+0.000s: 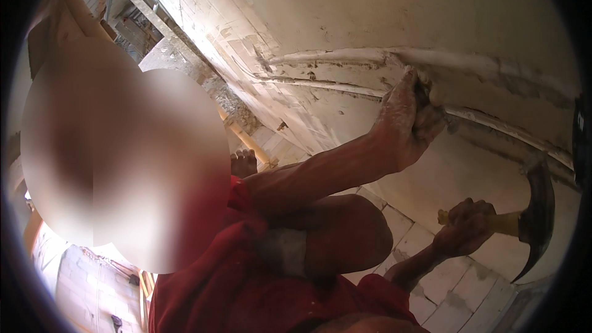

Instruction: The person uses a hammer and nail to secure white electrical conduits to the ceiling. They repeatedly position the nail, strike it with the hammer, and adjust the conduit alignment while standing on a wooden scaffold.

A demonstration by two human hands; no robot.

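- As the left hand (419, 114) curls tight at the grooved wall (394, 18), its contents unclear, keep it steady.
- Right hand (468, 228), closed round the hammer (536, 213), should swing lightly.

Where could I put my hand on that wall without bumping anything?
The wall looks bare in the wide patch above the long grooves. It's crowded at those grooves, around the left hand, and lower right, where the right hand holds a hammer.
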